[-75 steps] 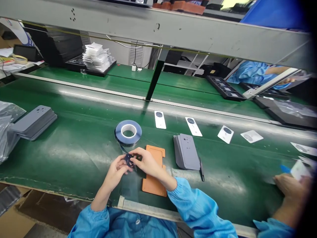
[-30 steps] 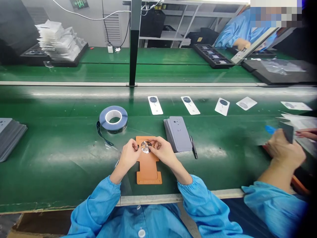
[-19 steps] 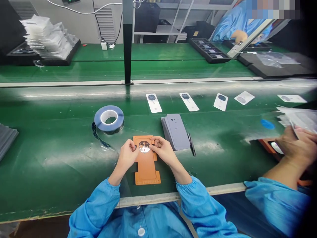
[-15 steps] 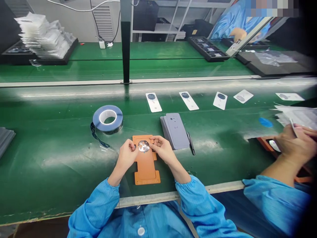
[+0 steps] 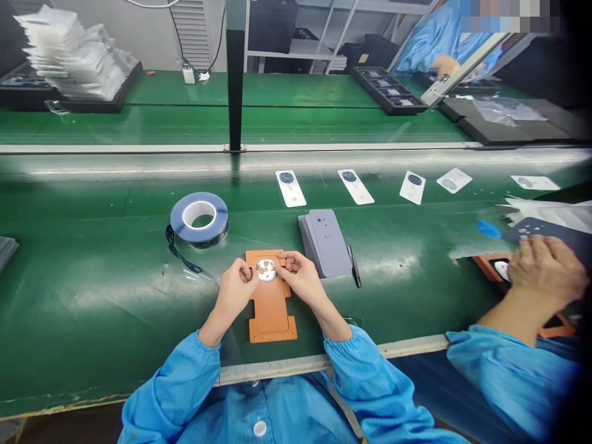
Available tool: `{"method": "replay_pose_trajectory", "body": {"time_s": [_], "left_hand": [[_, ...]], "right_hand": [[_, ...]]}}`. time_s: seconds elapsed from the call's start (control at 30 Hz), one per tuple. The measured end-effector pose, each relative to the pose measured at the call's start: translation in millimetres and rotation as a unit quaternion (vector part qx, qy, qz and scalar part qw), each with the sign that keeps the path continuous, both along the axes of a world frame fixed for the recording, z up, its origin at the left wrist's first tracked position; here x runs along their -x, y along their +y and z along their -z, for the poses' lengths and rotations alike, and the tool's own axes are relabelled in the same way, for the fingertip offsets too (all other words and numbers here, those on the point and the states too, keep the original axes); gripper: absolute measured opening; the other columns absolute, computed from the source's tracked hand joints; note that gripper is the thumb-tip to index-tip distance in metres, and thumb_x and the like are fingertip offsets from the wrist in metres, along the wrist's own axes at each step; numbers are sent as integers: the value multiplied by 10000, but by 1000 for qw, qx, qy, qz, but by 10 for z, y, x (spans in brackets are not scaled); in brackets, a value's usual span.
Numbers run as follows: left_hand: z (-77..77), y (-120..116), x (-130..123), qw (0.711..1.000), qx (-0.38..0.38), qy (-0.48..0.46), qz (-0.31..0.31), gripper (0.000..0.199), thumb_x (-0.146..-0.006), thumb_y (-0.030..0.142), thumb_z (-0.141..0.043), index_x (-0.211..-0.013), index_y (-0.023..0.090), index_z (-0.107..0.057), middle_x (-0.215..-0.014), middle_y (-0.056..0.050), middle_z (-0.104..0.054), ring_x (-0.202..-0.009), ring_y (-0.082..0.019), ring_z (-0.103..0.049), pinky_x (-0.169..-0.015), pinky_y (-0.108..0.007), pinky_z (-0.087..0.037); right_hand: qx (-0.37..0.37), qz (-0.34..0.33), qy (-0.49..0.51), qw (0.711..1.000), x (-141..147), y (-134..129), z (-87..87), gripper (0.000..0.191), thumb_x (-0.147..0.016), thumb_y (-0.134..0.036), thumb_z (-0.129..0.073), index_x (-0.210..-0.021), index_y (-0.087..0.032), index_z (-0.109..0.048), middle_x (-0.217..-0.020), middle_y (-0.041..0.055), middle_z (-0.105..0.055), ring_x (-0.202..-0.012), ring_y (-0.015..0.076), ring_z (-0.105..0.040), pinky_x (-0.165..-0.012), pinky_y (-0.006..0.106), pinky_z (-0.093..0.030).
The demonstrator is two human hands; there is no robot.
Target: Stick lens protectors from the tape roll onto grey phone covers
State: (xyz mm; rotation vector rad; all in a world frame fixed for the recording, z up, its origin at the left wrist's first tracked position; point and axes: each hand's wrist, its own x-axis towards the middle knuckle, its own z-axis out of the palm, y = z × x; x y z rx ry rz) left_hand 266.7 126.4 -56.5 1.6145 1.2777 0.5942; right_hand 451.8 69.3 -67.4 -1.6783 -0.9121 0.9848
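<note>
An orange fixture plate (image 5: 271, 308) lies on the green work surface in front of my body. Near its top sits a shiny round metal piece (image 5: 266, 270) with several holes. My left hand (image 5: 235, 287) is at the left edge of that piece, thumb and index finger pinched around something too small to make out. From the right, my right hand (image 5: 303, 277) reaches over the plate, its fingers bent together at the piece's right edge; what they hold, if anything, is hidden.
A blue tape roll (image 5: 199, 219) is at the left. Grey panels (image 5: 330, 243) and black tweezers (image 5: 354, 266) lie to the right. White cards (image 5: 291, 189) are farther back. A co-worker's hand (image 5: 548, 268) holds a dark panel at the far right.
My hands keep nearly the same pose at the metal piece. At the right, a dark panel now shows under the co-worker's hand. The whole view has shifted slightly.
</note>
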Motion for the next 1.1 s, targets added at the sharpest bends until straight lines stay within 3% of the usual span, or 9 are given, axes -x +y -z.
{"method": "replay_pose_trajectory", "body": {"time_s": [0.23, 0.37, 0.5, 0.63, 0.7, 0.77, 0.87, 0.97, 1.1], "left_hand": [[-25, 12, 16, 1000, 4, -1, 15, 206, -741, 249, -635, -704, 224, -434, -600, 79, -461, -556, -98, -448, -561, -228, -326], [-29, 10, 34, 1000, 12, 0, 28, 184, -705, 213, -628, -713, 225, -444, -587, 83, -462, -544, -99, -441, -560, -228, -321], [-23, 8, 50, 999, 18, -3, 35, 168, -703, 197, -605, -721, 226, -440, -569, 89, -448, -530, -97, -423, -557, -229, -313], [-34, 13, 84, 998, 34, -6, 45, 139, -719, 193, -576, -729, 226, -441, -564, 90, -425, -538, -102, -414, -560, -227, -311], [-38, 17, 108, 998, 44, -9, 50, 125, -728, 199, -568, -732, 225, -446, -567, 86, -427, -552, -109, -428, -564, -228, -315], [-33, 22, 134, 997, 56, -13, 59, 114, -736, 201, -556, -739, 226, -445, -565, 85, -437, -549, -112, -437, -566, -229, -320], [-23, 32, 168, 995, 67, -25, 72, 95, -746, 199, -541, -754, 226, -449, -574, 82, -474, -537, -113, -452, -563, -230, -329], [-29, 40, 196, 994, 65, -28, 83, 73, -769, 213, -543, -775, 226, -471, -558, 85, -476, -533, -119, -467, -563, -234, -333], [-52, 37, 223, 993, 72, -35, 91, 64, -820, 250, -541, -822, 231, -480, -586, 81, -506, -529, -124, -483, -557, -243, -338]], "right_hand": [[8, -4, 62, 998, -45, 32, 20, 310, -730, -302, -751, -1002, -179, -664, -703, -63, -488, -591, 121, -535, -608, 285, -438], [11, 0, 6, 1000, 32, -13, -14, 226, -769, -266, -664, -983, -195, -660, -678, -54, -494, -605, 142, -550, -613, 293, -457], [-14, -26, -130, 991, -32, -87, -268, 236, -847, -254, -588, -1059, -212, -682, -782, 7, -590, -672, 170, -585, -632, 313, -494], [-64, -46, -346, 935, -589, 69, -664, 313, -895, -290, -603, -1191, -239, -692, -1039, 88, -663, -939, 256, -641, -861, 415, -534], [-42, -52, -440, 895, -991, 243, -778, 487, -849, -325, -686, -1326, -239, -638, -1289, 133, -610, -1216, 347, -557, -1031, 510, -467], [21, -92, -464, 881, -1356, 420, -795, 677, -786, -380, -777, -1410, -208, -581, -1446, 176, -513, -1385, 412, -424, -1130, 577, -372], [82, -146, -430, 887, -1682, 593, -707, 658, -798, -442, -782, -1382, -198, -605, -1480, 196, -497, -1415, 399, -417, -1154, 580, -348], [58, -145, -391, 907, -1744, 606, -677, 609, -788, -446, -791, -1332, -227, -626, -1411, 154, -577, -1325, 337, -532, -1125, 529, -406], [-8, -59, -318, 946, -1633, 416, -963, 519, -766, -449, -802, -1209, -212, -671, -1154, 124, -706, -1041, 296, -688, -917, 480, -553]]}}
